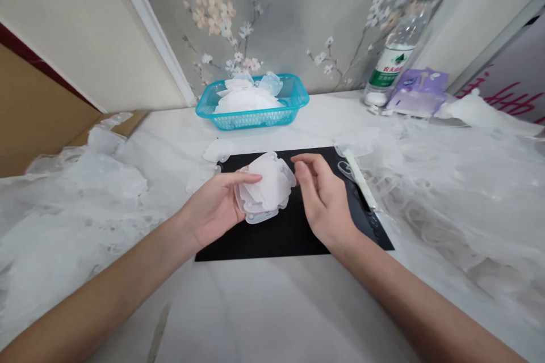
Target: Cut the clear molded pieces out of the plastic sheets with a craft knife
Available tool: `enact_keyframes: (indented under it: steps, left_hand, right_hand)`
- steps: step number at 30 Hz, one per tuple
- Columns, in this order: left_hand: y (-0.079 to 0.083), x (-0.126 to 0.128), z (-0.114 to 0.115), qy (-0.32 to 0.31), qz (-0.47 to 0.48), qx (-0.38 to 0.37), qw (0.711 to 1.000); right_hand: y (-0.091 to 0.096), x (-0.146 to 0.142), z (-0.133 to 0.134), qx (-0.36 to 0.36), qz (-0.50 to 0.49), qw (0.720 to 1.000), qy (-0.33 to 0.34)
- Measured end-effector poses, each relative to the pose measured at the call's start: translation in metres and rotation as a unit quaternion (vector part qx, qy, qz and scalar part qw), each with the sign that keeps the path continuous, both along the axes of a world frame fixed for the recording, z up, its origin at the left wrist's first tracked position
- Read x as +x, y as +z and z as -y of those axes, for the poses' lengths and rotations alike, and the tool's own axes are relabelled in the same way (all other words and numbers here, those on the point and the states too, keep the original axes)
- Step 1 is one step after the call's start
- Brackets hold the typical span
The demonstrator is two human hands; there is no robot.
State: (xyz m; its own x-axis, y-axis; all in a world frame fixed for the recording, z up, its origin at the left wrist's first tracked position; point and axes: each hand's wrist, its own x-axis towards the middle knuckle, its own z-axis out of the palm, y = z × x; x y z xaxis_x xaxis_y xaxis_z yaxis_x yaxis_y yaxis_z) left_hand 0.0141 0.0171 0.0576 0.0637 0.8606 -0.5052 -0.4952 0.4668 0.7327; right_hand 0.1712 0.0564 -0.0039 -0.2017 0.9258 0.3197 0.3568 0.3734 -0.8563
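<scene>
My left hand [215, 201] is closed around a fanned stack of thin translucent white plastic pieces [270, 184], its thumb lying across the top. The pieces have notched edges and small round marks. Just right of the stack is my right hand [321, 195], fingers bent and thumb raised a little apart from the index finger. Its fingertips are close to the stack's right edge, and nothing shows between them. Both hands are above a black mat [272, 241] on the white marbled table.
A blue plastic basket [251, 120] behind the mat holds more white pieces. Piles of clear plastic sheets lie left [63, 238] and right [460, 193]. A pale strip tool [361, 180] rests on the mat's right edge. A water bottle [394, 57] and purple packet [419, 91] stand at back right.
</scene>
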Motion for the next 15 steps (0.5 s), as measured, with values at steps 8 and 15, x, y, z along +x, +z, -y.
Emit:
enact_keyframes:
  steps: [8, 15]
  left_hand:
    - [0.013, -0.013, -0.009, 0.105, -0.015, 0.022, 0.994]
    - [0.030, -0.029, -0.012, 0.142, -0.064, 0.045, 0.987]
  right_hand:
    - [-0.010, -0.002, -0.007, 0.080, 0.245, 0.953, 0.161]
    - [-0.005, 0.000, -0.006, 0.187, 0.271, 0.939, 0.101]
